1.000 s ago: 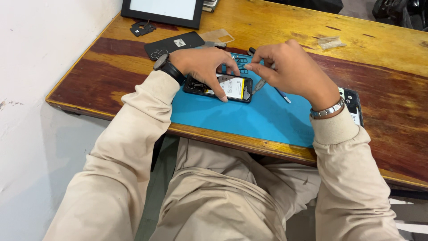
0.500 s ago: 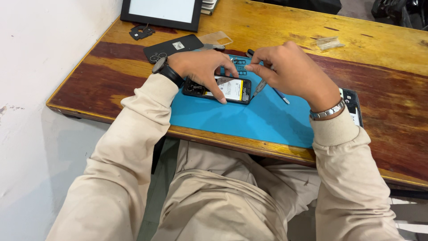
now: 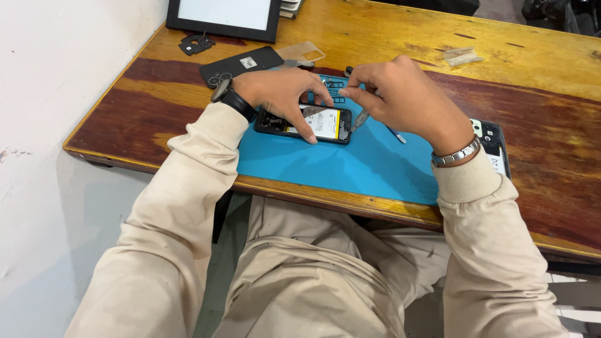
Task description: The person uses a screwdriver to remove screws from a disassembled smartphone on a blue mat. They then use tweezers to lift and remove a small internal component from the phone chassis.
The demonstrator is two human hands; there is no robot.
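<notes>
An opened smartphone [image 3: 313, 122] with its back cover off lies on a blue work mat [image 3: 350, 166], its battery showing. My left hand [image 3: 282, 94] rests over the phone, with fingers pressing on its body and holding it still. My right hand [image 3: 400, 97] is pinched around a thin metal tool [image 3: 361, 119] whose tip points down at the phone's right end. A black wristwatch is on my left wrist and a metal bracelet on my right.
The wooden table [image 3: 519, 69] holds a black phone back cover [image 3: 241, 65], a clear phone case [image 3: 300, 54], a small black part [image 3: 195, 44], a dark-framed tablet [image 3: 224, 14] and another phone [image 3: 491, 141] at the mat's right edge. A white wall stands at the left.
Both hands stay on the phone with almost no shift; the tool tip remains at the phone's right end.
</notes>
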